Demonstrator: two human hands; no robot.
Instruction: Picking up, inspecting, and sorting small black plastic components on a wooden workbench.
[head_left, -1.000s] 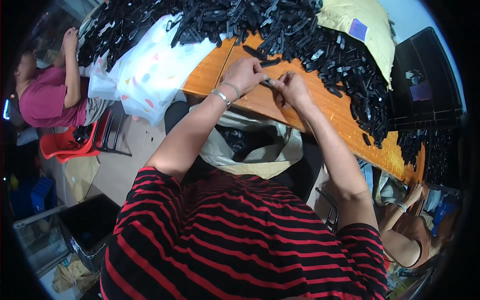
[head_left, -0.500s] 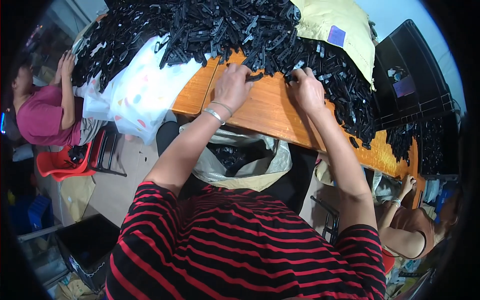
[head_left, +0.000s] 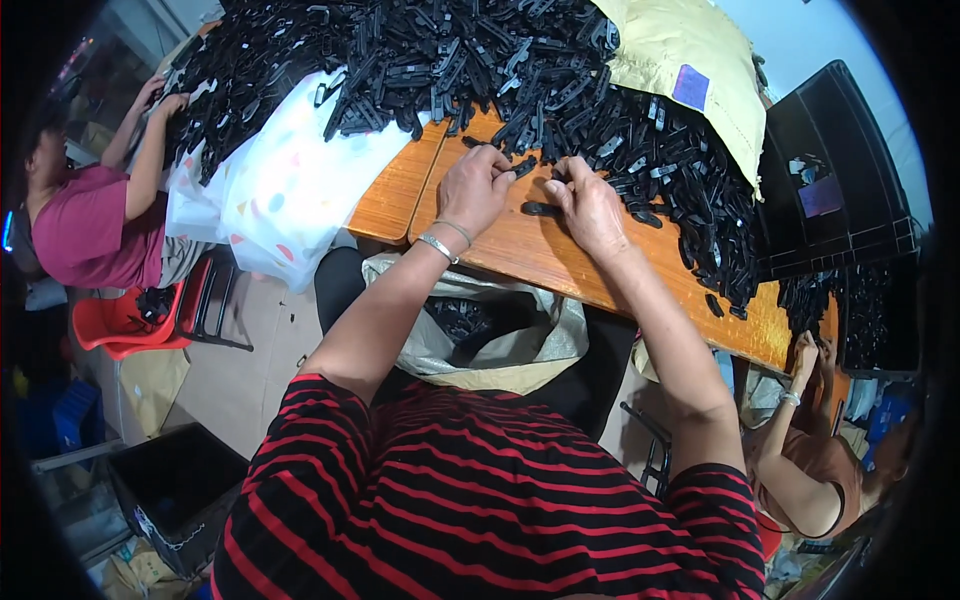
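Note:
My left hand (head_left: pixel 473 190) is closed, thumb and fingers pinching a slim black plastic piece (head_left: pixel 525 167) above the wooden table (head_left: pixel 480 230). Close beside it, my right hand (head_left: pixel 592 208) has its thumb and forefinger bent together; whatever they grip is too small and dark to make out. Just under its thumb lies another black plastic piece (head_left: pixel 540 209). Past both hands spreads a large heap of such elongated black pieces (head_left: pixel 450 60), a few of them loose along its near edge.
An open woven sack (head_left: pixel 550 340) with dark pieces inside sits below the table edge. White plastic sheeting (head_left: pixel 290 190) hangs at left, a yellowish sack (head_left: pixel 690 50) lies at far right beside a black bin (head_left: pixel 835 170). Co-workers sit left (head_left: pixel 95 225) and right (head_left: pixel 810 470).
My right hand has moved left and nearer, toward my left hand; a black piece now lies below its thumb. Both co-workers' hands have shifted at the heap.

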